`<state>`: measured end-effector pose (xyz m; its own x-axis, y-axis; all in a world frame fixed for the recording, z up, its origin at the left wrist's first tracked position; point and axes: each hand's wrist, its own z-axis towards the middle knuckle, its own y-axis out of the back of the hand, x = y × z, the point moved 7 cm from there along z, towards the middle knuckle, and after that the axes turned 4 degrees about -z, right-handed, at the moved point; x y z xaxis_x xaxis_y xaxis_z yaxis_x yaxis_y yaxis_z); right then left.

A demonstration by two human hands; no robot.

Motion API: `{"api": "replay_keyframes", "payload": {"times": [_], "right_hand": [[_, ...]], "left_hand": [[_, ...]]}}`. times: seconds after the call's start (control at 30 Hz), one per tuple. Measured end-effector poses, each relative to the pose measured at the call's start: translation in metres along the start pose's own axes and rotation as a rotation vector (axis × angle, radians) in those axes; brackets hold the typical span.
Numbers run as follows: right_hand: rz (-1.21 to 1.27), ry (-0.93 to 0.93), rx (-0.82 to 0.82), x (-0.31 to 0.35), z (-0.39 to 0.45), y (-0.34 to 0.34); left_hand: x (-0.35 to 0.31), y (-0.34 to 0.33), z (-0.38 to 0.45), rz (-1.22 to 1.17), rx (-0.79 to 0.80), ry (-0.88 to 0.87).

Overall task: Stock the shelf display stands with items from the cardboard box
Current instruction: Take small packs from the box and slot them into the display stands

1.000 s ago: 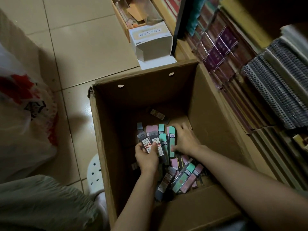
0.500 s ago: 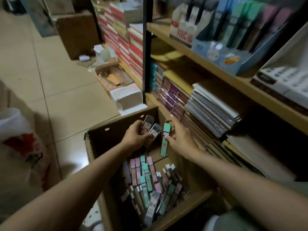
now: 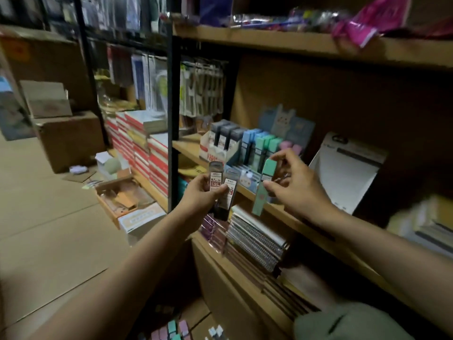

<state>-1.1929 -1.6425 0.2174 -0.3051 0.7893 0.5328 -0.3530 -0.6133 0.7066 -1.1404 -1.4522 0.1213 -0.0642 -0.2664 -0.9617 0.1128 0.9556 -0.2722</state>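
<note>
Now, box: cardboard box (image 3: 196, 315) low at the bottom edge, loose pastel packs (image 3: 171, 327) inside.
Left hand: left hand (image 3: 199, 195) clamped around two dark packs (image 3: 221, 190), red-and-white labels facing us.
Right hand: right hand (image 3: 297, 190) pinching one mint-green pack (image 3: 264, 186) between thumb and fingertips, held upright.
Hands: apart, both just before the shelf edge (image 3: 294, 217).
Display stand: blue display stand (image 3: 247, 168) on the shelf right behind, rows of blue, green, pink packs.
Beyond: red-and-white stand (image 3: 215, 150) with dark packs, beside it.

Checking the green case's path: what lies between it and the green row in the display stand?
In the head view, only open air separates the green case from the green row; nothing blocks it.
</note>
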Motion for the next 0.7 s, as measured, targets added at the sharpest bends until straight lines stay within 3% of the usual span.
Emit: {"api": "replay_keyframes", "payload": {"times": [0.27, 0.7], "right_hand": [[-0.174, 0.004, -0.222, -0.015, 0.066, 0.05], [-0.271, -0.007, -0.191, -0.044, 0.106, -0.005]], "left_hand": [[-0.022, -0.001, 0.028, -0.123, -0.007, 0.03], [0.0, 0.021, 0.065, -0.106, -0.054, 0.069]]}}
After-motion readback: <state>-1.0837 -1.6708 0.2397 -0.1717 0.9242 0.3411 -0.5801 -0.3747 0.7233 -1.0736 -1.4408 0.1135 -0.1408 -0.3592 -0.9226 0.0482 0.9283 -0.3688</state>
